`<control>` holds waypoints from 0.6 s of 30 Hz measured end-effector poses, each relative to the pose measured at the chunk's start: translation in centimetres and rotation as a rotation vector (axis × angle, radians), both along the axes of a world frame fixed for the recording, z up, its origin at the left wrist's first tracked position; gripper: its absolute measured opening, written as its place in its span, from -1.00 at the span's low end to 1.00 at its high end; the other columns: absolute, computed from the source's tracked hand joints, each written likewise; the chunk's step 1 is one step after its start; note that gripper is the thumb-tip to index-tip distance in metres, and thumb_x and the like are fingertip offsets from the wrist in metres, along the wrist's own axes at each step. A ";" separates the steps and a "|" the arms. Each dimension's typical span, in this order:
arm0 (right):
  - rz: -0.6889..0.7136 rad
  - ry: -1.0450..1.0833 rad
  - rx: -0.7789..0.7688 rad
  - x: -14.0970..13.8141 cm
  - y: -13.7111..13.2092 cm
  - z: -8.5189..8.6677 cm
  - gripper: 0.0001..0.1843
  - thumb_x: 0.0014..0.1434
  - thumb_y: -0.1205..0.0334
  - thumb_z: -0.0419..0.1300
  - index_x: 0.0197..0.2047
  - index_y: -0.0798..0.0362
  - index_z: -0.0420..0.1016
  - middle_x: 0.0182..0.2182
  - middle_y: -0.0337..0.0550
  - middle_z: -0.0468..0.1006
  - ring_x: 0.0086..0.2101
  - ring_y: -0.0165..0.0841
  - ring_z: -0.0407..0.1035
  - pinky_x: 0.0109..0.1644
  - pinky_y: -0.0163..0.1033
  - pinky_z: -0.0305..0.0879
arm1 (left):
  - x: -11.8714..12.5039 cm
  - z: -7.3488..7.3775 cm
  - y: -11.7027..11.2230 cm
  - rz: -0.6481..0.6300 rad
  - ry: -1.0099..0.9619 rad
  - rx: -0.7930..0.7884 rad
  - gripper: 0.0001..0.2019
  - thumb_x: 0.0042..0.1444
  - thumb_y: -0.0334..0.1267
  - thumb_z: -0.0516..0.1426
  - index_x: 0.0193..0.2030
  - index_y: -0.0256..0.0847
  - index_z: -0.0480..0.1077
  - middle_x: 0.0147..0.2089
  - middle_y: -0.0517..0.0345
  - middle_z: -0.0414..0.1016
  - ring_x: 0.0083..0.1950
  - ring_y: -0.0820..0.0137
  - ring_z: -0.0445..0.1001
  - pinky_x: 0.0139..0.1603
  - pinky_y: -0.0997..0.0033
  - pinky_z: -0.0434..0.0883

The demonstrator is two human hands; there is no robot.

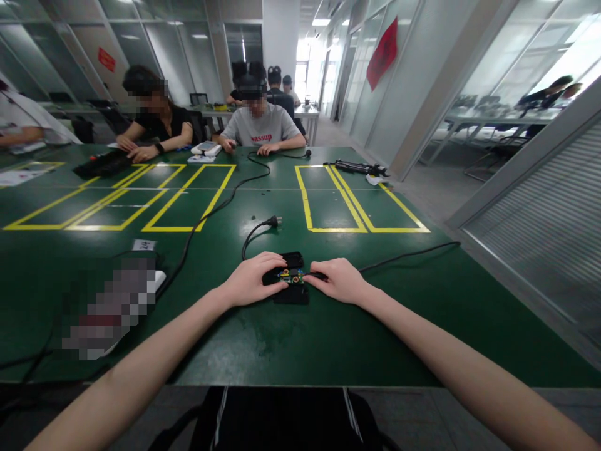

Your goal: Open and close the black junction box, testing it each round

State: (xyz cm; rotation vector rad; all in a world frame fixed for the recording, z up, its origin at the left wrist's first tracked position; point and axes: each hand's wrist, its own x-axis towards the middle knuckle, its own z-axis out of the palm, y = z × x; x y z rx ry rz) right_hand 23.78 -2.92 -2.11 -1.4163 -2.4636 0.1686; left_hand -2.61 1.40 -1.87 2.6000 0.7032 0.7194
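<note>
In front of me on the green table lies a small green circuit board (295, 274) with copper-coloured coils. Black plastic case pieces (297, 297) lie around it, at its near and far sides. My left hand (253, 279) is curled around the board's left end, thumb on the near side and fingers on the far side. My right hand (342, 280) pinches a black cable (408, 254) at the board's right end; the cable runs off to the right. Another cable with a plug (273, 221) curves out beyond my left hand. The exact fingertip contact is partly hidden.
Yellow tape rectangles (305, 200) mark the green table (375, 338). A long black cable (225, 203) crosses it on the left, near a blurred-out device (115, 307). A black folded stand (357, 168) lies at the far right. Co-workers (263, 125) sit opposite.
</note>
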 end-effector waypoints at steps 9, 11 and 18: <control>-0.033 -0.031 -0.022 -0.3 0.1 0.2 -0.64 0.42 -0.01 0.15 -0.36 0.01 0.46 -0.51 -0.20 0.57 -0.47 -0.33 0.45 -0.39 -0.29 0.00 | 0.7 0.3 0.3 -0.038 -0.057 0.027 -0.78 0.25 -0.21 0.24 -0.01 -0.20 0.51 0.02 -0.04 0.63 0.12 0.17 0.54 0.18 0.11 0.52; -0.044 -0.044 -0.027 -0.4 0.1 0.3 -0.64 0.42 -0.01 0.15 -0.35 0.00 0.47 -0.50 -0.19 0.57 -0.46 -0.32 0.46 -0.39 -0.28 -0.01 | 0.8 0.3 0.2 -0.037 -0.058 0.020 -0.79 0.25 -0.21 0.23 -0.01 -0.20 0.52 0.01 -0.03 0.64 0.11 0.18 0.53 0.16 0.11 0.53; -0.072 -0.064 -0.011 -0.5 -0.1 0.1 -0.62 0.45 -0.03 0.11 -0.33 0.00 0.48 -0.48 -0.16 0.60 -0.45 -0.30 0.48 -0.38 -0.27 0.00 | -0.4 0.7 0.7 0.036 -0.131 -0.063 -0.68 0.23 -0.10 0.29 0.06 -0.18 0.53 0.11 -0.09 0.60 0.15 0.16 0.52 0.08 0.14 0.55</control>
